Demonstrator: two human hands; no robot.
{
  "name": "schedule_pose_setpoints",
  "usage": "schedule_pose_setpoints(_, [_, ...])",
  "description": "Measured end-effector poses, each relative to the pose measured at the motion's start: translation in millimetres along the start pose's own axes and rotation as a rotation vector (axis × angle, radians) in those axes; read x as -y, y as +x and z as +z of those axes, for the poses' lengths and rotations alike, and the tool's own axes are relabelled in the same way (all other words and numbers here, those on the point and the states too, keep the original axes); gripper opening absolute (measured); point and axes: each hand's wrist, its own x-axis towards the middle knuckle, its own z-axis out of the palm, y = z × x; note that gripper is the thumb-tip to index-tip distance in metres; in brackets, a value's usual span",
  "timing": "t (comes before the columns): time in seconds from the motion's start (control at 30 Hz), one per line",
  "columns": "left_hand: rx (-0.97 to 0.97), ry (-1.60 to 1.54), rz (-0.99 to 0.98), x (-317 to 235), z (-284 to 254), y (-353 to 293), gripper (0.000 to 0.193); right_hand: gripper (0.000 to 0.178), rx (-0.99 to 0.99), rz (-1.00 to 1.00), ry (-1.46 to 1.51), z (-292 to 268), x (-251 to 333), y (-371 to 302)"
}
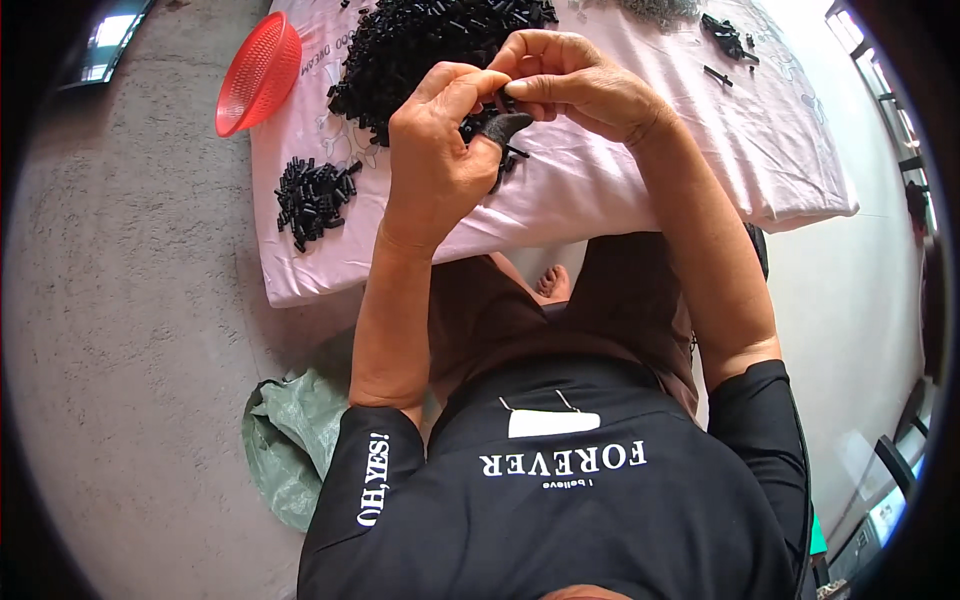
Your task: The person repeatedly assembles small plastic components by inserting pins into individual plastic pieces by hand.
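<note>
My left hand (440, 155) and my right hand (590, 90) meet over the near side of a big heap of small black tube-like parts (420, 50). Their fingertips pinch together on one small black part (503, 100), largely hidden by the fingers. A black cloth cover (505, 127) sits on my left thumb. Below the hands a few black parts (508, 170) lie on the pink cloth (590, 200), partly covered by my left hand. To the left is a smaller pile of short black tubes (312, 200).
A red perforated plastic basket (262, 75) leans at the table's left edge. Small grey pieces (660, 10) form a pile at the far side, with a few black parts (728, 38) to their right. A green woven sack (295, 440) lies on the floor at lower left.
</note>
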Motion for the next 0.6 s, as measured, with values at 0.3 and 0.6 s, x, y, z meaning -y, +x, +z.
schedule_pose_setpoints(0.3, [-0.072, -0.027, -0.041, -3.9, 6.0, -6.2, 0.032, 0.012, 0.012, 0.014, 0.020, -6.8, -5.3, 0.2])
schedule_pose_setpoints(0.6, [-0.147, 0.040, -0.108, 8.5, 7.2, -16.4, 0.033, 0.023, -0.086, 0.088, -0.122, -1.7, -4.3, 0.8])
